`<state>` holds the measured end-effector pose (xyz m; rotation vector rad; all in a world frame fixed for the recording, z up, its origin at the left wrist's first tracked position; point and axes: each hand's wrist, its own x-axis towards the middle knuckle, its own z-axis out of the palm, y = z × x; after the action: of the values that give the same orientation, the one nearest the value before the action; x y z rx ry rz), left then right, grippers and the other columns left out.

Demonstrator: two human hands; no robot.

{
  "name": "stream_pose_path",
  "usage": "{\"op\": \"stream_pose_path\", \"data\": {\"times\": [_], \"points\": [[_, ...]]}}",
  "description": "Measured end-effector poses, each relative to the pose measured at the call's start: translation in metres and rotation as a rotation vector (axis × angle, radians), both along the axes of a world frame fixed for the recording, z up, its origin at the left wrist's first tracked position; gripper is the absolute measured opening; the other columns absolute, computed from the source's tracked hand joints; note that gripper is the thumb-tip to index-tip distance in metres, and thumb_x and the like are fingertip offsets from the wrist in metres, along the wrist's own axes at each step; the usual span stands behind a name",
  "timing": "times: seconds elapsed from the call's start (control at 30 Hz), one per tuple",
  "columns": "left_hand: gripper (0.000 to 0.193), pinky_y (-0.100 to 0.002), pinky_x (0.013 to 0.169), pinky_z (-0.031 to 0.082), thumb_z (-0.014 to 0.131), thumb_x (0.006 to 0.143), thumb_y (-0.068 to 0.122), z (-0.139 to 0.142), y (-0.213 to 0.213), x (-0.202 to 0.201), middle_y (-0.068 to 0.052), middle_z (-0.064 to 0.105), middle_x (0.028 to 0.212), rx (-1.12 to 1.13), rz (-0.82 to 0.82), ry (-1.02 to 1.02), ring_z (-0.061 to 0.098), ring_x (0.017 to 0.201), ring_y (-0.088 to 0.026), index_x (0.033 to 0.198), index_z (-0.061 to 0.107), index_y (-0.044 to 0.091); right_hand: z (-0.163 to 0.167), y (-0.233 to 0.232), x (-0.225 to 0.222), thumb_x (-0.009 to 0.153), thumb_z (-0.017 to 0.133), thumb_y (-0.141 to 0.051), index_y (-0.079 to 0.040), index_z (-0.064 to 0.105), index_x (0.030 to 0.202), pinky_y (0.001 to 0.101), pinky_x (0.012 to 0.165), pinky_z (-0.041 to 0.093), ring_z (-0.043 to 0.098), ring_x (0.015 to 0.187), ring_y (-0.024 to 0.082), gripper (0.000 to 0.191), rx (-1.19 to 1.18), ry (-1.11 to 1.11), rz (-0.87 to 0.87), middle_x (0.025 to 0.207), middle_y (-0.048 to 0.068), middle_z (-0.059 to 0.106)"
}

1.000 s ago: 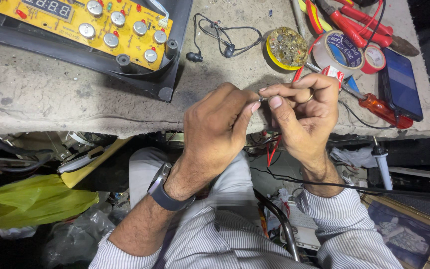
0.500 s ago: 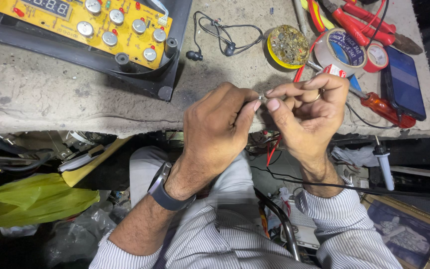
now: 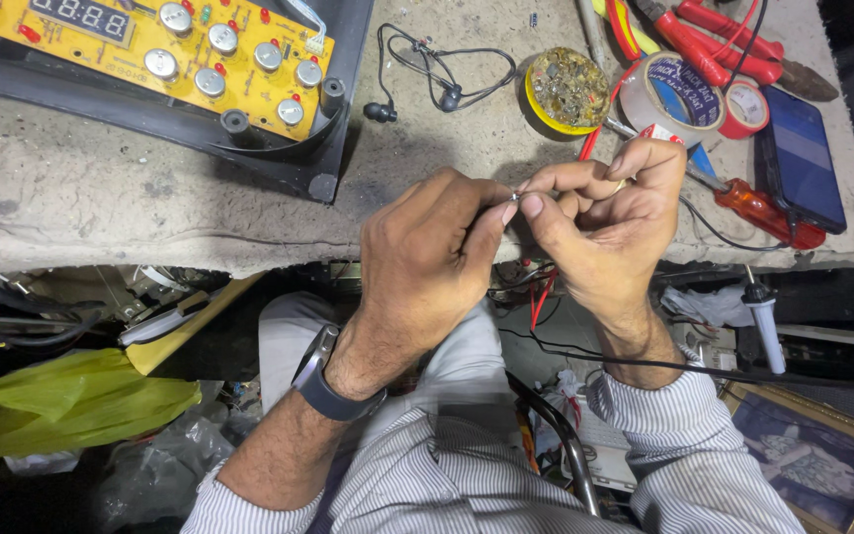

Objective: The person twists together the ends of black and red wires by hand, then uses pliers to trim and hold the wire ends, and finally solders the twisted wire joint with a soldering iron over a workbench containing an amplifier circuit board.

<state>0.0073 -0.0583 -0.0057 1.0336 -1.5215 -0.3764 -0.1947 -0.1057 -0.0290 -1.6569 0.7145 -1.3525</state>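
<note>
My left hand (image 3: 427,257) and my right hand (image 3: 600,222) meet over the front edge of the workbench (image 3: 101,208). Thumbs and forefingers of both pinch one tiny metal part (image 3: 516,197) between them; too small to tell what it is. A thin light stick shows between the fingers of my right hand. My left wrist wears a dark watch (image 3: 323,381). Red and black wires (image 3: 541,287) hang below the hands.
A yellow circuit board (image 3: 180,49) with round buttons lies in a black casing at the back left. Black earphones (image 3: 427,79), a yellow tin (image 3: 567,89), tape rolls (image 3: 674,94), red-handled tools (image 3: 763,213) and a phone (image 3: 801,158) lie at right. A soldering iron (image 3: 765,321) hangs below. A yellow-green bag (image 3: 61,400) lies at left.
Both hands have stayed together on the small part, with only slight finger shifts; the view has drifted a little.
</note>
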Motion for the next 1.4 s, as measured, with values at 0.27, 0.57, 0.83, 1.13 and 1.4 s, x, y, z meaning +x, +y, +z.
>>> {"op": "stream_pose_path", "data": {"times": [0.27,0.57,0.83,1.13,1.4], "points": [[0.012,-0.037,0.066,0.052,0.076,0.095,0.012,0.001,0.001,0.000,-0.006,0.068,0.087,0.005,-0.010,-0.008,0.069,0.077,-0.025,0.106,0.070,0.009,0.007,-0.003,-0.001,0.100,0.069,0.016,-0.012,0.027,0.118,0.0174,0.058,0.049,0.064,0.069,0.008,0.053,0.091,-0.038,0.014,0.098,0.022,0.071],[0.037,-0.035,0.077,0.058,0.072,0.103,0.016,-0.004,0.001,0.005,-0.005,0.074,0.097,0.011,-0.121,0.005,0.076,0.090,-0.023,0.138,0.061,0.009,0.003,-0.005,-0.003,0.101,0.070,0.018,-0.011,0.029,0.118,0.0162,0.063,0.049,0.064,0.077,0.009,0.053,0.041,-0.010,0.023,0.100,0.020,0.069],[0.037,-0.034,0.073,0.058,0.072,0.101,0.011,-0.009,0.001,0.000,-0.006,0.073,0.095,0.029,-0.066,0.072,0.075,0.083,-0.022,0.135,0.061,0.010,0.000,-0.002,-0.003,0.101,0.071,0.016,-0.009,0.034,0.126,0.0184,0.071,0.051,0.065,0.085,0.010,0.052,-0.002,0.004,0.017,0.102,0.015,0.067],[0.036,-0.034,0.074,0.058,0.073,0.100,0.012,-0.011,0.000,0.000,-0.005,0.073,0.093,0.045,-0.065,0.069,0.075,0.083,-0.022,0.134,0.061,0.010,0.004,0.001,-0.001,0.100,0.071,0.015,-0.006,0.036,0.131,0.0180,0.073,0.052,0.064,0.083,0.008,0.051,-0.001,0.008,-0.029,0.114,0.019,0.069],[0.037,-0.033,0.073,0.058,0.075,0.099,0.011,-0.012,-0.001,0.000,-0.006,0.073,0.096,0.022,-0.053,0.055,0.075,0.084,-0.021,0.134,0.061,0.011,-0.001,-0.002,0.000,0.102,0.074,0.016,-0.007,0.034,0.131,0.0189,0.077,0.052,0.061,0.074,0.006,0.054,-0.060,0.034,0.005,0.111,0.021,0.072]]}}
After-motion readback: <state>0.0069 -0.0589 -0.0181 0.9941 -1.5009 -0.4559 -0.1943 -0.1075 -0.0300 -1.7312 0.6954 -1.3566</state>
